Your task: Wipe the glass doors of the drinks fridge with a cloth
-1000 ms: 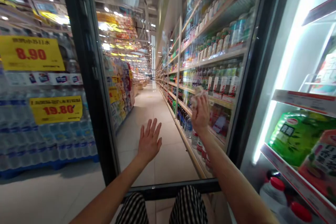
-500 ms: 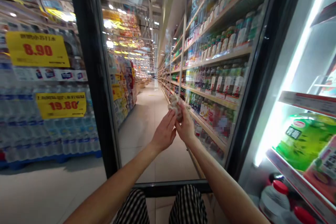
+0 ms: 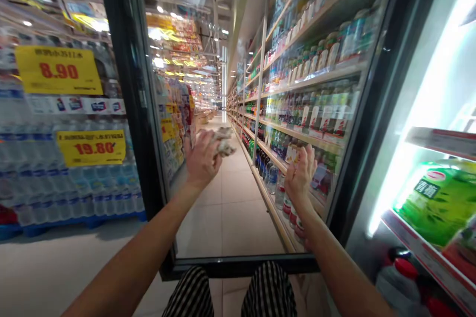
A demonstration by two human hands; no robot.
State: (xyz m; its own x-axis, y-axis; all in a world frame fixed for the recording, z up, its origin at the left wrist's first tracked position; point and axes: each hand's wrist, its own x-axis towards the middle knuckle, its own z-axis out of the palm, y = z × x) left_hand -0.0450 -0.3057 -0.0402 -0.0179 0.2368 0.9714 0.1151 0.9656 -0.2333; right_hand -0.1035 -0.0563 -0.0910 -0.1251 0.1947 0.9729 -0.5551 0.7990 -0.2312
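My left hand (image 3: pixel 201 158) is raised in front of the open glass cooler door (image 3: pixel 256 124), its fingers closed on a crumpled whitish cloth (image 3: pixel 224 141) held against the left part of the pane. My right hand (image 3: pixel 302 176) is up by the door's right part, fingers spread and empty, close to the glass. The door's black frame (image 3: pixel 122 89) runs down on the left and along the bottom edge. Through the glass I see a store aisle and drink shelves.
The lit cooler interior is at my right, with green packs (image 3: pixel 435 203) and red-capped jugs (image 3: pixel 405 277) on its shelves. Stacked water bottles with yellow price signs (image 3: pixel 89 147) stand at left. My striped trouser legs (image 3: pixel 226 292) show at the bottom.
The cloth has passed from my right hand to my left. My left hand has moved left with it, and my right hand has drawn away to the right and opened.
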